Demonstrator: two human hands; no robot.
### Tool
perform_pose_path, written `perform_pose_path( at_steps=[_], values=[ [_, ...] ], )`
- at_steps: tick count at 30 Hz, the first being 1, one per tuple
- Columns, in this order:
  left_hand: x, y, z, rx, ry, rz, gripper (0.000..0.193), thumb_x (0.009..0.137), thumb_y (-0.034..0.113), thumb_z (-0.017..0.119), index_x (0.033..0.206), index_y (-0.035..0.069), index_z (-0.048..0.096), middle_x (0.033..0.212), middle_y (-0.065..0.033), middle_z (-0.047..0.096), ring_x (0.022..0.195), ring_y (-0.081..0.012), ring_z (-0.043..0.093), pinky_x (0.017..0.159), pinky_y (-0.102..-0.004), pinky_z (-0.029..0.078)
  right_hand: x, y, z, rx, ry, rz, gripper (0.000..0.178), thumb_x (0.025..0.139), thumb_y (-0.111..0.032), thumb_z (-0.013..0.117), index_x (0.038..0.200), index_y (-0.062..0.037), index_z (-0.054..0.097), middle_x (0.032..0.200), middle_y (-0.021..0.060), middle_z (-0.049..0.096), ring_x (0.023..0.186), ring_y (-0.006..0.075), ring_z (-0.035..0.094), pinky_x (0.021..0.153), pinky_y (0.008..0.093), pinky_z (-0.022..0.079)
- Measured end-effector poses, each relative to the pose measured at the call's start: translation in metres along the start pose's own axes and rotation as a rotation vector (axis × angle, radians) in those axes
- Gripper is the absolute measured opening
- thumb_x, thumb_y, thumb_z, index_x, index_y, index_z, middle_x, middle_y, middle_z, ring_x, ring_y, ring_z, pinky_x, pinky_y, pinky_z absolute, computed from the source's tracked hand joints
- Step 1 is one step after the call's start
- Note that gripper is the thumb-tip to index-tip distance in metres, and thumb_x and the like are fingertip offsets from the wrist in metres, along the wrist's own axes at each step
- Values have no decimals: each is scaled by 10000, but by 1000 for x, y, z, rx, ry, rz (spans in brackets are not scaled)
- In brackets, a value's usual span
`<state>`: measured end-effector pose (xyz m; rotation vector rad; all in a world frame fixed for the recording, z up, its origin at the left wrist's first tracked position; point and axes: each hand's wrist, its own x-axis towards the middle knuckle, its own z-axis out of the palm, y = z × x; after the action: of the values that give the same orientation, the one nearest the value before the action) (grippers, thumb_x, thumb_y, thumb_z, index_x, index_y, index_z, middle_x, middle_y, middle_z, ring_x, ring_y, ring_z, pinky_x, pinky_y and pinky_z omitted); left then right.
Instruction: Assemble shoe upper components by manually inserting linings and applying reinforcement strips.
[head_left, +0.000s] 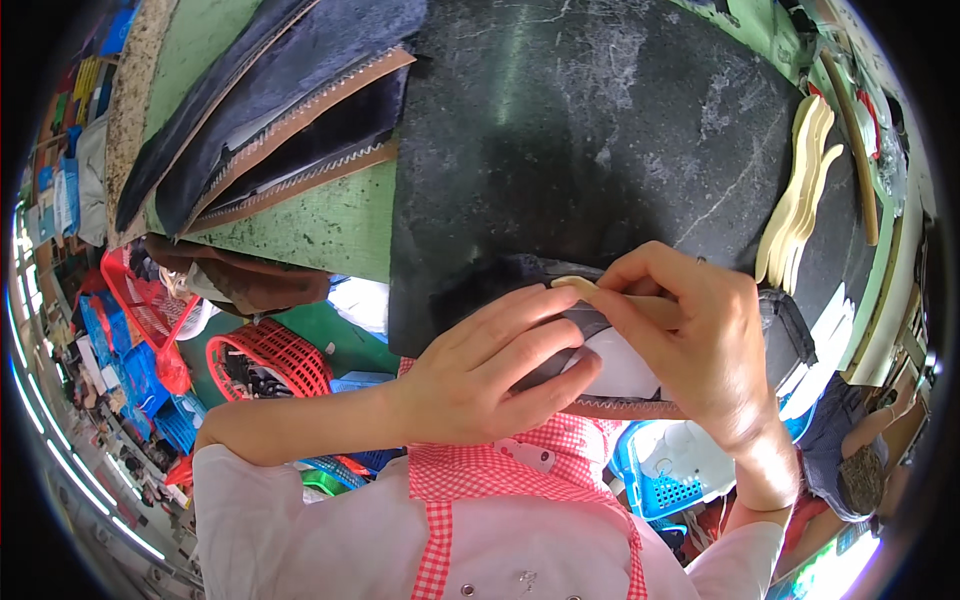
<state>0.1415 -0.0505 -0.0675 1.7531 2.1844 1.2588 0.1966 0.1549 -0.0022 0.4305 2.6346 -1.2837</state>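
Note:
Low on the black work mat [560, 150], close to my body, lies a dark piece with a white inner patch [625, 368] and a brown, zigzag-stitched edge [630, 410]. My right hand [705, 345] pinches a small cream strip [572, 286] at the top of this piece. Most of the strip is hidden by my fingers. My left hand [475, 372] lies over the piece's left side, fingers stretched out, its index fingertip touching or very near the strip's end. Several similar cream strips [798, 200] are bundled at the mat's right side.
Dark pieces with brown stitched edges [300, 105] are stacked on the green table [320, 225] at upper left. Red baskets [270, 360] stand below left, a blue basket [665, 490] below right. A thin brown stick [852, 150] lies at the right edge. Another person [850, 450] is at lower right.

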Motion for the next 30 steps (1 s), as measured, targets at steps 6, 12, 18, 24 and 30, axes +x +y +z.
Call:
perform_pose_path(
  at_steps=[6, 12, 18, 24, 30],
  values=[
    [0, 2, -7, 45, -69, -1, 331, 814, 182, 720, 1139, 123, 724, 1214, -105, 605, 1155, -318, 586, 938, -448, 544, -41, 16, -33, 1, 166, 227, 236, 817, 35, 752, 1030, 1, 657, 815, 62, 692, 709, 86, 667, 581, 232, 528],
    [19, 11, -19, 220, -310, -32, 574, 870, 448, 632, 1266, 32, 649, 1307, -99, 577, 1150, -288, 527, 946, -452, 455, -41, 29, -39, 83, 140, 185, 200, 817, 22, 753, 1003, -13, 686, 831, 60, 695, 711, 111, 658, 623, 237, 513],
    [74, 45, -5, -5, -493, -124, 659, 833, 449, 667, 1306, -6, 604, 1385, -155, 514, 1307, -321, 459, 1086, -485, 359, -31, 37, -41, -302, 204, 181, 275, 772, -79, 825, 954, -37, 623, 718, 38, 651, 610, 100, 617, 550, 254, 469],
    [56, 45, 22, 209, -555, 42, 671, 899, 450, 589, 1390, -4, 541, 1530, -133, 437, 1418, -298, 380, 1163, -431, 322, -71, 69, -59, 240, 398, 315, 172, 827, 27, 746, 989, -2, 697, 815, 8, 694, 673, 44, 612, 626, 188, 499],
    [58, 44, 30, 229, -518, 62, 596, 917, 430, 606, 1349, 19, 570, 1510, -132, 474, 1387, -279, 414, 1100, -415, 360, -66, 76, -60, 298, 443, 415, 139, 836, 25, 737, 967, 1, 698, 797, 2, 686, 675, 37, 603, 608, 187, 498]
  ],
)
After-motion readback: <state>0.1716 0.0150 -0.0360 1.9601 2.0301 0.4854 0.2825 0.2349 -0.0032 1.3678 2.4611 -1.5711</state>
